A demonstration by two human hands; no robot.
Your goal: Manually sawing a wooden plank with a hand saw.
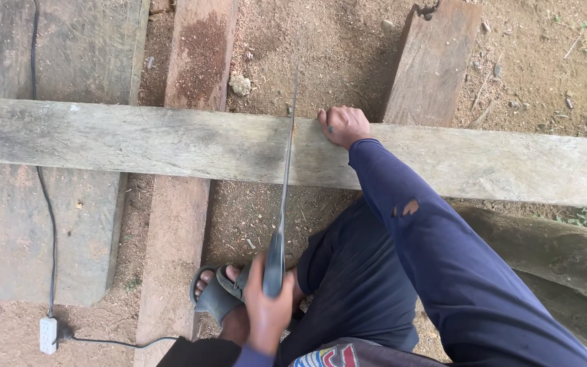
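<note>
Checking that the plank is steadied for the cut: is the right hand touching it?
Touching. The head view shows the right hand pressed on the plank's far edge, beside the saw that the left hand holds.
</note>
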